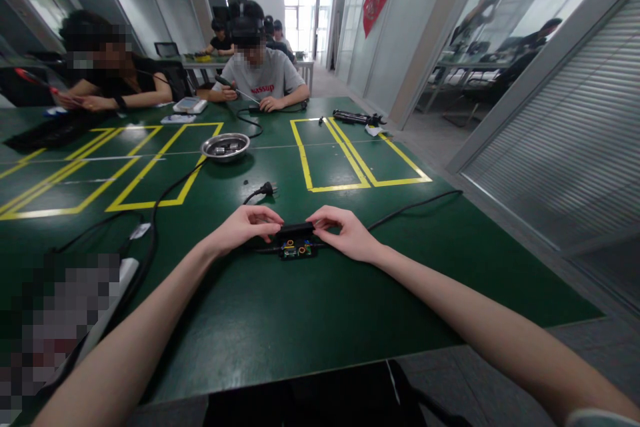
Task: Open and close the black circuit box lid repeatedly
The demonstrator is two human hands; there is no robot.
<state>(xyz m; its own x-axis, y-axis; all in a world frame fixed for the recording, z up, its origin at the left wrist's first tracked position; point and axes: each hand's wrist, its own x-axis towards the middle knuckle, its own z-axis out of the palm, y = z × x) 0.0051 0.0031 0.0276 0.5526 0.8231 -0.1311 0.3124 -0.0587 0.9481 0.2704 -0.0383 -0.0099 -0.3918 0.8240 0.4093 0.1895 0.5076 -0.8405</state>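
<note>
In the head view, a small black plastic case stands opened on the green table, with a circuit board point(299, 249) showing in its lower half. Its black cover point(296, 229) is tilted up behind the board. My left hand point(250, 227) pinches the cover's left end between thumb and fingers. At the right end, my right hand point(340, 230) grips the same cover. Black cables leave the case on both sides. A black power plug point(267, 189) lies just beyond my left hand, its prongs pointing right.
Beyond the plug is a steel bowl point(225, 147) with metal parts in it. Yellow tape rectangles mark the green table point(240, 320). A black tripod point(357, 118) lies at the far right. A power cord point(415, 208) runs rightward. Across sit two people, one holding a screwdriver point(240, 91).
</note>
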